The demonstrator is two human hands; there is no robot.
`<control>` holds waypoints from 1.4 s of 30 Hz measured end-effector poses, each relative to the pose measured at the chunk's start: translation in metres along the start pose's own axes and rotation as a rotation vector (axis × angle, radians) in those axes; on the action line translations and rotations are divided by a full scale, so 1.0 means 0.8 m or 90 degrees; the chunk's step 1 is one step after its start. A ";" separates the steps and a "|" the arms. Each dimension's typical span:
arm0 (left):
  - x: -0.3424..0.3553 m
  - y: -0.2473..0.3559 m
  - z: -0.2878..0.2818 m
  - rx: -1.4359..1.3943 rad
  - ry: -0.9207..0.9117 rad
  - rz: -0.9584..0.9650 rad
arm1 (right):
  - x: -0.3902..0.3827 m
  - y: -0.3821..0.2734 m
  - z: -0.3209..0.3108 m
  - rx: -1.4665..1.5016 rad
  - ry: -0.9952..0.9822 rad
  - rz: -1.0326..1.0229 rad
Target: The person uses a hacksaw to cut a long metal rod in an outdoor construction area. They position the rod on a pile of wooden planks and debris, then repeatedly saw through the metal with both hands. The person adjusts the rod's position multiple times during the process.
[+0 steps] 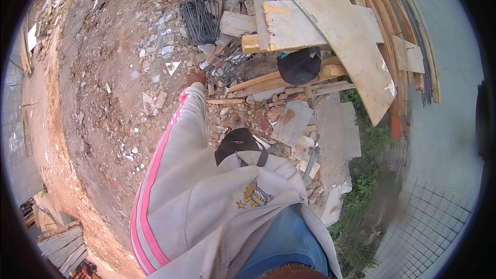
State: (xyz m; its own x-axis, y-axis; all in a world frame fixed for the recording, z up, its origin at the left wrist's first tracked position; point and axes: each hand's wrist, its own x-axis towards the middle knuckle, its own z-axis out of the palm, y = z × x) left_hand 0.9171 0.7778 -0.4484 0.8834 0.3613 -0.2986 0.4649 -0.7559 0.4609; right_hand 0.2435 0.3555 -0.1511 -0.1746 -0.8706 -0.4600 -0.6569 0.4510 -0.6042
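My left arm, in a pale sleeve with pink stripes, reaches forward over the rubble. At its end, my left hand point(196, 76) is low to the ground with its fingers curled; what they hold, if anything, is too small to make out. Just right of the hand lies a loose tangle of thin steel bars point(227, 67). Farther off sits a neat stack of bent steel stirrups point(201, 20). A hammer point(281, 102) appears to lie on the debris to the right. My right hand is out of sight.
Wooden boards point(305, 26) and a long curved plywood strip point(356, 46) are piled ahead to the right. A dark cap or bag point(299, 66) rests on the timber. Broken slabs point(292, 121) lie nearer. Wire mesh point(421, 227) and a pale wall point(439, 139) stand at right.
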 end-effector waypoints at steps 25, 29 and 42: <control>-0.485 0.248 0.145 0.036 -0.672 0.543 | 0.165 0.062 -0.139 0.160 0.053 -0.009; -0.617 0.418 0.107 0.007 -0.866 0.585 | 0.195 0.082 -0.156 0.194 0.060 0.022; -0.894 0.846 0.081 -0.416 -1.065 0.587 | 0.292 0.077 -0.165 0.231 0.064 0.070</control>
State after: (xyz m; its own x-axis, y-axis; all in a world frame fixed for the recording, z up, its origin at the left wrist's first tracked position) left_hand 0.5958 -0.0278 0.0228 0.0881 -0.9961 0.0041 0.2815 0.0288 0.9591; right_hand 0.0658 0.1542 -0.2096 -0.3115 -0.8202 -0.4797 -0.3318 0.5670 -0.7540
